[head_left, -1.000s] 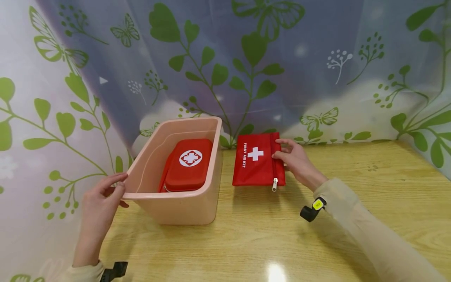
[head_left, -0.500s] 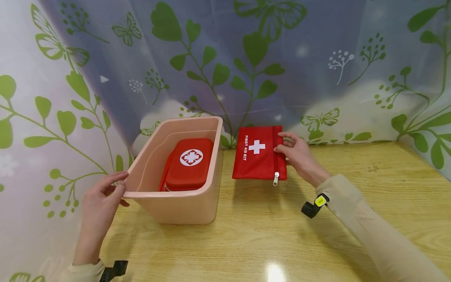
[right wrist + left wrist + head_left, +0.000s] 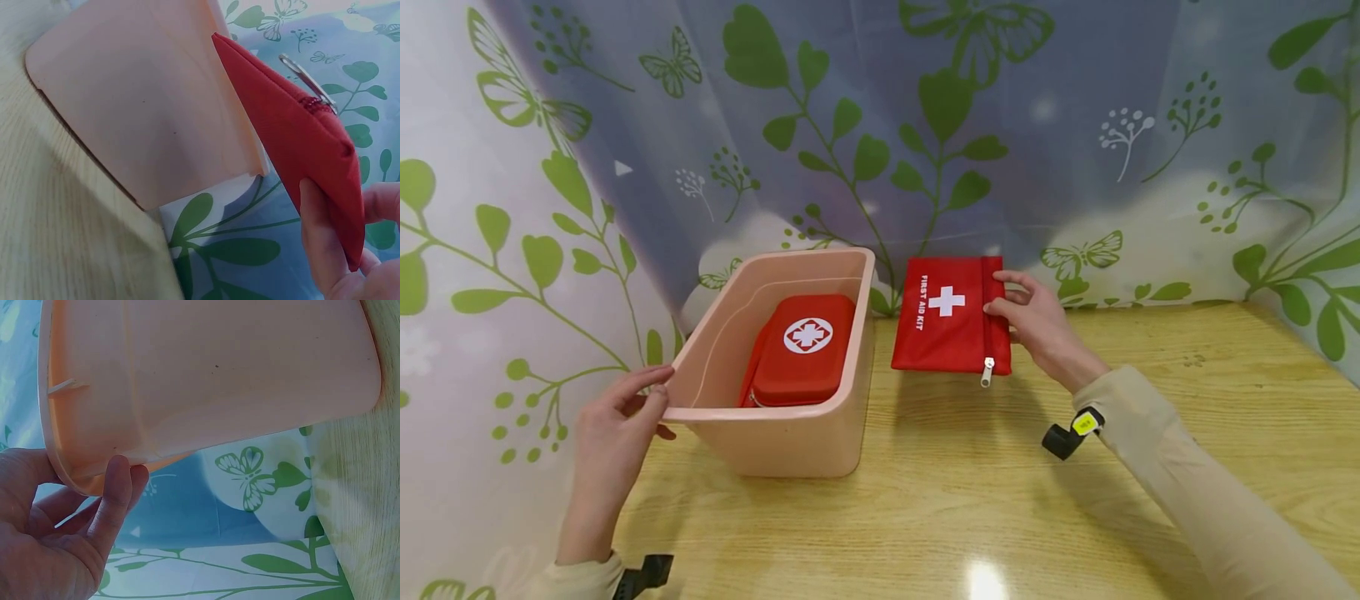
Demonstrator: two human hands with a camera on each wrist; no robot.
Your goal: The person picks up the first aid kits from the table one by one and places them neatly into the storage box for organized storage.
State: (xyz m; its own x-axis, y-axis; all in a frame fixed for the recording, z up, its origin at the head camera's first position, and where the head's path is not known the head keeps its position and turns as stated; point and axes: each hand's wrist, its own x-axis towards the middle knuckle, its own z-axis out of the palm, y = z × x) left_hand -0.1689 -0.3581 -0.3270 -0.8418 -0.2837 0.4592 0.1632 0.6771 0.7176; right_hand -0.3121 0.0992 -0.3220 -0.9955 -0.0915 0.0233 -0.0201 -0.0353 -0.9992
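A flat red first aid pouch (image 3: 947, 317) with a white cross and a zipper along its right side hangs above the table, right of the bin. My right hand (image 3: 1037, 329) pinches its right edge between thumb and fingers; the right wrist view shows the pouch (image 3: 300, 137) edge-on. The pink plastic bin (image 3: 782, 442) stands on the table at left. At its near left corner, my left hand (image 3: 621, 442) grips the rim, seen closer in the left wrist view with the hand (image 3: 69, 531) below the rim. Inside the bin lies a red hard first aid case (image 3: 801, 367) with a round white emblem.
The wooden table (image 3: 955, 500) runs up to a patterned curtain (image 3: 1037, 167) at the back. Another stretch of curtain (image 3: 497, 350) closes off the left side, near the left hand. The bin's right wall stands between the case and the pouch.
My right hand has raised the pouch a little, higher above the table. My left hand, the bin and the case inside it stay as they were.
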